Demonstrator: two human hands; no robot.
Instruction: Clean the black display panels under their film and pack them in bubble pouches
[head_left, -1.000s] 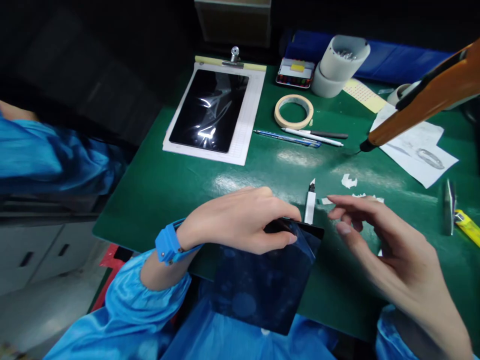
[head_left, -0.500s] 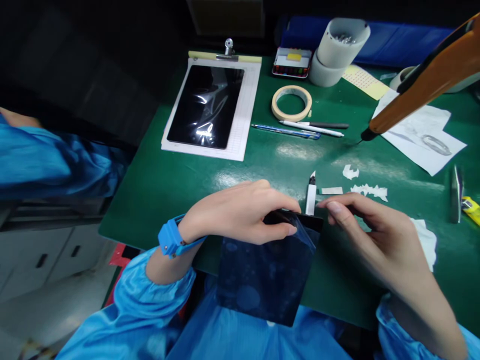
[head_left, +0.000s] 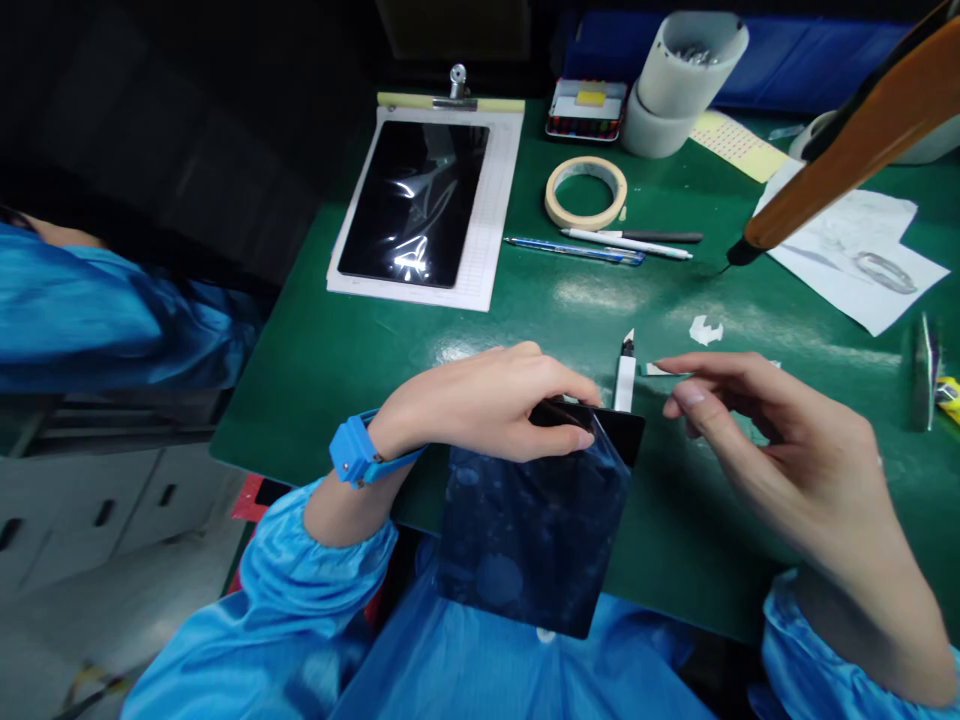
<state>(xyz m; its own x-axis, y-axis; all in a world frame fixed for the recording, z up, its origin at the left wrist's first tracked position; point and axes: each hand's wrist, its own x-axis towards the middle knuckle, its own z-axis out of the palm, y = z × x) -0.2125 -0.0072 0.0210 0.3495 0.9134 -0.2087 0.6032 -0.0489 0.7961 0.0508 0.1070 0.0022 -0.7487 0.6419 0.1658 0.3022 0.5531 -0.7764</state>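
Note:
My left hand (head_left: 480,410) grips the top edge of a dark glossy panel (head_left: 532,530) that leans over the near edge of the green table (head_left: 360,350); a thin clear film peels up at its top right corner. My right hand (head_left: 780,450) hovers just right of that corner, fingers loosely curled with the index finger stretched out, holding nothing I can see. A small white utility knife (head_left: 624,375) lies on the mat just beyond the panel, between the two hands. White paper scraps (head_left: 705,330) lie near my right fingertips.
A clipboard with another dark panel (head_left: 416,200) lies at the back left. A tape roll (head_left: 586,192), pens (head_left: 600,245), a white cup (head_left: 686,75) and paper sheets (head_left: 855,255) sit at the back. An orange tool (head_left: 840,150) hangs at right. A person's blue sleeve (head_left: 97,310) is at left.
My right hand came in to the panel's top right corner, then drew back a little to the right. The left hand kept its grip on the panel.

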